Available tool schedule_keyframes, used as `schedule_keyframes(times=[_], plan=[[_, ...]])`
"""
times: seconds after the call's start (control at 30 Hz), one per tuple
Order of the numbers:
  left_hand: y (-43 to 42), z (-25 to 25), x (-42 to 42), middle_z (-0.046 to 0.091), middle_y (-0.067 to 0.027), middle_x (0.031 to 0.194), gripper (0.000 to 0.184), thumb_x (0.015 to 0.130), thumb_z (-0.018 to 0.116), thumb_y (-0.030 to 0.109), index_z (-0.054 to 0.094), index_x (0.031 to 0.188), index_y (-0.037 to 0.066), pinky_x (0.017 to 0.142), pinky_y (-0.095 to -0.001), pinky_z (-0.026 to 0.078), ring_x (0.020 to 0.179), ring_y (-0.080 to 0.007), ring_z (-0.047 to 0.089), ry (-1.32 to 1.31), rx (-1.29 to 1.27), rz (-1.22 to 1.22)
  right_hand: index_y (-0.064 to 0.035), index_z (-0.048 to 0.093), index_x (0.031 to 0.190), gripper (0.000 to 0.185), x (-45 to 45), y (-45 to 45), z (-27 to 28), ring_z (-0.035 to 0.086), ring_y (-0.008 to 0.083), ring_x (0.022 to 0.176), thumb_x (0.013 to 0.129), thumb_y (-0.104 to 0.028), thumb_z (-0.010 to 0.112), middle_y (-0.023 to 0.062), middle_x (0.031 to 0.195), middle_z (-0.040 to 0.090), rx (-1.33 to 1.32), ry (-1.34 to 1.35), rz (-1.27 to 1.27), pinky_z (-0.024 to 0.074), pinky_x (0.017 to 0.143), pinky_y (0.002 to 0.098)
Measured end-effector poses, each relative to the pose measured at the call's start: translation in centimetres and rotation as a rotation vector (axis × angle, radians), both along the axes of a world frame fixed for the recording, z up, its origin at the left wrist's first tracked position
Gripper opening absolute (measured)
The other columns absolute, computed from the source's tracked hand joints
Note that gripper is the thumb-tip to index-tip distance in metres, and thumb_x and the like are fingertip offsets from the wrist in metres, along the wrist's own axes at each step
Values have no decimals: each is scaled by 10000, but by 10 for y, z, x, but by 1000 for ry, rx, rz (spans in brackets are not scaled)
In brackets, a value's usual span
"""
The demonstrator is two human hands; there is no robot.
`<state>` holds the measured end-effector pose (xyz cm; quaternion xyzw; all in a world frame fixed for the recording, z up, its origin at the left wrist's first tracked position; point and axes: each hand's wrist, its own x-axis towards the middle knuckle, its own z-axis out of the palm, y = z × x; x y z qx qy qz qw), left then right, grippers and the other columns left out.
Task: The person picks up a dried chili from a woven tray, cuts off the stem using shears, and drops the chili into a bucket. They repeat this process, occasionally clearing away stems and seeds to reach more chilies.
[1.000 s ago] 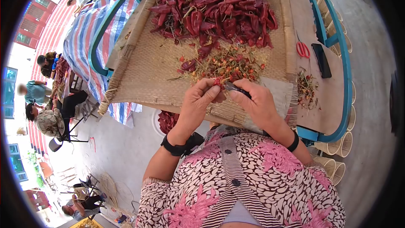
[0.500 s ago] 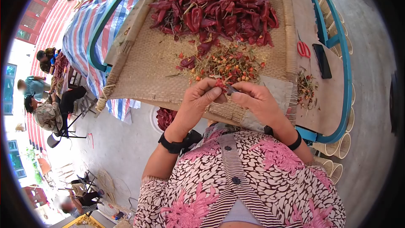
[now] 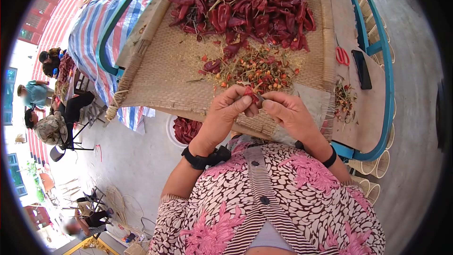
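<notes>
My left hand (image 3: 229, 113) is closed in a pinch on a dried red chili pepper (image 3: 253, 95), over the front part of a woven tray. Against the same pepper, the fingertips of my right hand (image 3: 288, 111) are pressed together. A small dark thing shows between them, too little of it to name. Just beyond my hands lies a heap of chili stems and seedy caps (image 3: 264, 71). Farther back on the woven tray (image 3: 160, 73) is a large pile of dried red chilies (image 3: 245, 9).
Red-handled scissors (image 3: 342, 56), a black phone (image 3: 362, 69) and stem scraps (image 3: 344, 98) lie on the board at right. A blue metal rail (image 3: 388, 89) surrounds it. Below the tray's left side stands a bowl of chilies (image 3: 186, 130). Several people sit at far left.
Both hands stay together at the pepper, with a slight shift of the fingers; the right fingertips sit a little differently against it. The view has shifted slightly.
</notes>
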<state>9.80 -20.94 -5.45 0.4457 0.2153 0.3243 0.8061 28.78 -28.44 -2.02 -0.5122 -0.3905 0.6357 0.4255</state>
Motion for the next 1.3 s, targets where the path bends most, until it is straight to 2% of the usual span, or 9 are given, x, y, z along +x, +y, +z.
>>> schedule_keyframes(times=[0.1,0.17,0.27,0.47,0.77,0.97,1.07,1.17,1.3], plan=[[-1,0,-1,625,-18,856,138,979,551,144,592,1050,33,746,-247,476,802,-92,583,44,43,31,22,624,1011,323,-2,-1,-4,487,44,692,952,-295,601,-12,726,539,52,-95,-34,396,594,241],[-1,1,1,627,-29,834,122,974,558,135,597,1031,35,732,-248,466,777,-100,585,131,95,79,19,625,1007,316,-14,-2,-3,461,27,653,957,-292,598,-33,713,531,284,-437,-131,372,562,227],[-3,1,4,627,-23,836,118,975,555,127,595,1020,26,722,-244,467,768,-93,583,296,310,144,22,630,1000,326,-17,-1,-10,445,20,613,956,-299,603,-40,716,546,417,-678,-168,354,529,217],[-3,3,4,620,-15,843,133,975,559,143,595,1017,22,728,-247,460,766,-84,560,94,129,111,-36,616,995,303,-12,1,3,404,38,494,969,-334,568,-27,640,481,-90,126,-118,313,451,201],[3,-3,2,610,-40,867,154,980,543,149,577,1094,52,722,-251,415,811,-124,552,-258,-113,-46,-55,543,995,281,-15,-1,-15,310,40,372,1014,-323,463,-23,594,426,-343,989,23,266,335,191],[7,-20,3,592,-57,778,192,950,580,144,580,1127,71,762,-349,501,827,-221,625,-432,-249,-101,-65,519,1052,321,-20,-1,-19,313,43,375,1021,-370,423,-41,575,412,-330,1157,135,269,336,187],[6,-16,2,602,-39,849,112,970,559,164,578,1046,85,741,-286,425,771,-131,549,-441,-261,-156,-62,519,1038,341,-22,-2,-19,314,43,377,1022,-386,414,-41,572,405,-313,1216,183,266,342,182],[4,-25,-1,591,-33,788,143,948,581,145,585,1081,92,771,-323,471,830,-177,600,-472,-326,-128,-62,517,1024,349,-24,-6,-24,312,38,378,1020,-396,414,-44,571,397,-301,1314,208,251,351,180],[7,-38,-7,611,-32,829,103,957,561,145,570,1046,94,760,-300,463,817,-152,590,-586,-336,-93,-69,532,1028,342,-5,2,-1,286,19,380,1013,-399,443,-49,582,393,-76,914,42,212,361,184]])
